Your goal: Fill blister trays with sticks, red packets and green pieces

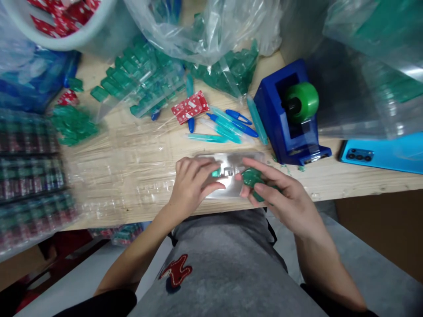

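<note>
A clear plastic tray [231, 190] lies near the table's front edge, between my hands. Over its left end is my left hand [194, 182], thumb and fingers apart, with a small teal piece [216, 173] at its fingertips; whether it grips the piece is hard to tell. My right hand [280, 189], at the tray's right end, holds several green pieces [253, 177] in its curled fingers. Just beyond the tray lie teal and blue pens [228, 125] and a red patterned packet [191, 107].
A blue tape dispenser [280, 119] with green tape stands right of the pens, and a blue phone [386, 154] lies farther right. Green pieces [74, 124] are heaped at the left beside stacked filled packs [29, 176]. A white bucket [95, 37] and plastic bags [211, 39] stand behind.
</note>
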Demonstrator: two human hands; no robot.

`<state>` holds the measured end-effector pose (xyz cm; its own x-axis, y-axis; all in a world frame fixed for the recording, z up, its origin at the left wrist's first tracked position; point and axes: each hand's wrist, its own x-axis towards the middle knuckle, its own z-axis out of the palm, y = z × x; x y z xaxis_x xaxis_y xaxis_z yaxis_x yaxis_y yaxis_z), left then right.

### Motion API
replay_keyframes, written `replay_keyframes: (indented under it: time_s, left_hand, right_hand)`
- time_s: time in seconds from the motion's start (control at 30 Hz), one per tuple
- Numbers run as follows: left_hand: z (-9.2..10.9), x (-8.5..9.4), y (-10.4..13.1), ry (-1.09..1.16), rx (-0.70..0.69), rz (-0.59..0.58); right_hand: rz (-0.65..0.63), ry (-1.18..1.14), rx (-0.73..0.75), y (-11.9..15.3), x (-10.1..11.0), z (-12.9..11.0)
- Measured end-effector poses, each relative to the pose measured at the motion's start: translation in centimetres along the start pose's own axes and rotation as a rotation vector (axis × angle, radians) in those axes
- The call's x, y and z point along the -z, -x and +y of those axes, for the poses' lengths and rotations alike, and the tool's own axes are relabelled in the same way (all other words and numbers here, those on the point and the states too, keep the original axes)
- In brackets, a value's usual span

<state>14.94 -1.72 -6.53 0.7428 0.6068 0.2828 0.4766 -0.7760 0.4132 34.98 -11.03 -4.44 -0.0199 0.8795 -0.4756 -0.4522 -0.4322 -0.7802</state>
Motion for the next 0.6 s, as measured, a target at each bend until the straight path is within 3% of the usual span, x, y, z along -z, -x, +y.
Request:
replay_keyframes:
  time_s: [0.1,0.2,0.3,0.47,0.6]
  left_hand:
    - [1.7,1.8,-0.6,0.234,0.139,-0.047]
    - [3.4,3.0,-1.6,0.345,0.112,-0.109]
    - [4.3,3.2,-2.3,0.340,0.082,-0.118]
    - [4.8,3.0,-2.0,0.216,0.103,0.004]
    - [5.2,3.2,-1.6,0.224,0.086,-0.050]
  right_hand:
    - [-0.062,-0.039,0.019,0.1,-0.4,0.0]
    - [-0.036,0.009,0.084,0.2,-1.2,-0.5]
    - [0.003,0.020,0.125,0.4,-1.8,-0.9]
    - [0.005,-0.057,0.122,0.7,-2.3,-1.0]
    - [-0.023,-0.122,0.115,0.8,-2.4,-0.9]
